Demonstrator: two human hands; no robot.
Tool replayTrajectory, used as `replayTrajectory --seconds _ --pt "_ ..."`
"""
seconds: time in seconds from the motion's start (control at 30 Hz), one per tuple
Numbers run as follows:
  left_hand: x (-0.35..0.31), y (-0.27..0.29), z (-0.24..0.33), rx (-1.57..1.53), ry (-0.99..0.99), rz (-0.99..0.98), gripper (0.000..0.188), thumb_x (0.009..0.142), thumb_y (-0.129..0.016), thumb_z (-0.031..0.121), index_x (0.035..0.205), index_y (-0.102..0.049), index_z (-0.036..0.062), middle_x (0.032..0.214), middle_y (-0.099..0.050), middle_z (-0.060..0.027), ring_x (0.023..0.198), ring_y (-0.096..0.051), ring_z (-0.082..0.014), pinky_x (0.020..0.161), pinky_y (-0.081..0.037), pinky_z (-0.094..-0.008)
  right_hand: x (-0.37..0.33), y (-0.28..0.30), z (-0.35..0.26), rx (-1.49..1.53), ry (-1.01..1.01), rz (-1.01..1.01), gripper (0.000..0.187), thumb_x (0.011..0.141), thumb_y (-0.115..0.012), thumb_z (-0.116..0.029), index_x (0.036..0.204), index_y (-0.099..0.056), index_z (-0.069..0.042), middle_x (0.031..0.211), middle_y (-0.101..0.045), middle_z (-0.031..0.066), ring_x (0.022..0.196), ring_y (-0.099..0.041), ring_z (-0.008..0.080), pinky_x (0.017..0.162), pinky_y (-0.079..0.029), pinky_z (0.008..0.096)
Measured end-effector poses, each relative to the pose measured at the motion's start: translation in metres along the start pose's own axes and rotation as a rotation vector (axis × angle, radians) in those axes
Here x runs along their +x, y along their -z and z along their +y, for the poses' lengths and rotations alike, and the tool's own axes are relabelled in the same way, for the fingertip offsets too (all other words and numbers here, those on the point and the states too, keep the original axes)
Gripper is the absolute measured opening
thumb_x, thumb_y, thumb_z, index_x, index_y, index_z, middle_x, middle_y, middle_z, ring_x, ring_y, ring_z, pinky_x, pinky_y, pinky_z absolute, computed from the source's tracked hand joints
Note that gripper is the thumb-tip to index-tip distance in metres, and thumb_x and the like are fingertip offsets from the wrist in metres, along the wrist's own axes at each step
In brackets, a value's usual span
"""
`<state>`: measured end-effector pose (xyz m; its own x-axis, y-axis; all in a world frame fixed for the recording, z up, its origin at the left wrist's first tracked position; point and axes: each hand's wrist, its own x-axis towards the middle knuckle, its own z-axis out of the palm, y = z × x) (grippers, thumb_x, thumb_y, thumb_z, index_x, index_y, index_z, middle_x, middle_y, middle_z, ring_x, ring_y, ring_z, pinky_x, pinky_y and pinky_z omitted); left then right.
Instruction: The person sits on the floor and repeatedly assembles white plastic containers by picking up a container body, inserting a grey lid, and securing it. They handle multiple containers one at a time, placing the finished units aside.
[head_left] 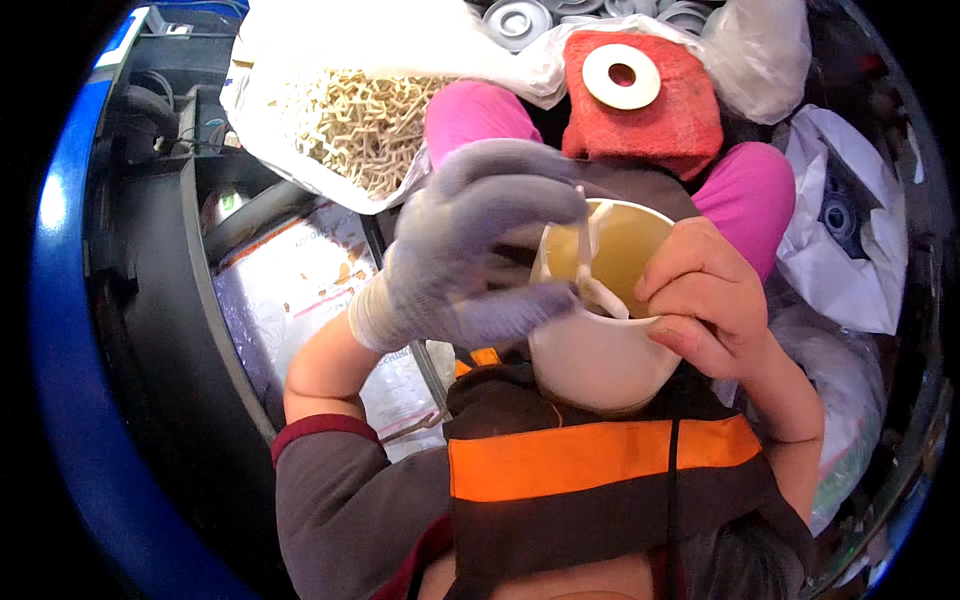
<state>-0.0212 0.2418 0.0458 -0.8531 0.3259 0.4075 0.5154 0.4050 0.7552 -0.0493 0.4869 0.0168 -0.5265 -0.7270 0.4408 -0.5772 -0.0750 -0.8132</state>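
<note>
My left hand (480, 235), in a grey knitted glove with a pale cuff, is curled at the left rim of a white plastic cup-like container (605, 365). Between its thumb and fingers is a slim, bent cream plastic piece (587, 245), its lower end reaching the container's mouth. The glove is slightly blurred. My bare right hand (710, 290) grips the container's right rim, thumb outside and fingers over the edge. The container sits tilted against my lap; its yellowish inner wall shows, but its bottom is hidden.
An open white bag (395, 185) of many bent cream pieces (365, 125) lies ahead left. A white ring (600, 86) rests on a red cloth-covered block (645, 130). Grey round parts (518, 24) lie beyond. A white bag (815, 270) is at right, a black frame (150, 270) at left.
</note>
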Motion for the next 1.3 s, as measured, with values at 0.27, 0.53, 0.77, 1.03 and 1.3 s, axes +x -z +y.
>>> replayTrajectory --seconds 0.27,0.53,0.77,1.03,1.3 --pt "-0.019 -0.018 -0.014 -0.104 -0.061 -0.253 0.021 0.072 -0.074 0.02 0.083 -0.061 0.0073 0.087 -0.061 -0.0091 0.084 -0.06 -0.0257 0.077 -0.046 -0.0364 -0.003 -0.001 -0.011 -0.25 -0.228 0.168 0.03 0.072 -0.074 -0.016 0.096 -0.061 -0.003 0.109 -0.058 0.0128 0.098 -0.057 0.0299 0.085 -0.044 0.0373" --pt "-0.015 -0.04 -0.004 0.362 0.071 -0.132 0.026 0.081 -0.065 0.017 0.104 -0.061 0.0041 0.09 -0.064 -0.0144 0.078 -0.063 -0.0277 0.068 -0.049 -0.0364 -0.018 -0.048 0.0 -0.309 -0.643 0.135 0.111 0.057 -0.084 -0.039 0.139 -0.023 0.001 0.138 -0.034 0.0244 0.129 -0.035 0.0379 0.108 -0.028 0.0436" --pt "0.033 0.007 0.013 0.245 -0.32 -0.164 0.039 0.068 -0.075 0.026 0.102 -0.063 0.0094 0.096 -0.063 -0.0103 0.086 -0.063 -0.0297 0.077 -0.049 -0.0379 -0.021 0.004 0.042 0.889 -0.557 0.196 0.113 0.055 -0.083 -0.041 0.141 -0.023 0.0 0.137 -0.04 0.0171 0.13 -0.037 0.0257 0.106 -0.033 0.04" --pt "-0.004 -0.042 -0.012 0.383 -0.243 -0.261 0.026 0.071 -0.072 0.022 0.094 -0.065 0.0111 0.078 -0.059 -0.0099 0.071 -0.06 -0.0284 0.057 -0.046 -0.038 -0.02 -0.011 0.028 0.294 -0.672 0.134 0.096 0.062 -0.081 -0.037 0.14 -0.032 -0.008 0.135 -0.041 0.015 0.127 -0.04 0.0263 0.102 -0.035 0.0393" --pt "0.013 -0.03 -0.03 -0.071 -0.112 -0.391 0.042 0.069 -0.071 0.04 0.096 -0.068 0.0074 0.107 -0.061 -0.0091 0.111 -0.054 -0.0318 0.104 -0.03 -0.0465 -0.029 -0.013 0.029 -0.035 -0.436 0.133 0.076 0.062 -0.083 -0.028 0.126 -0.046 -0.007 0.128 -0.044 0.0143 0.12 -0.044 0.0298 0.099 -0.038 0.04"
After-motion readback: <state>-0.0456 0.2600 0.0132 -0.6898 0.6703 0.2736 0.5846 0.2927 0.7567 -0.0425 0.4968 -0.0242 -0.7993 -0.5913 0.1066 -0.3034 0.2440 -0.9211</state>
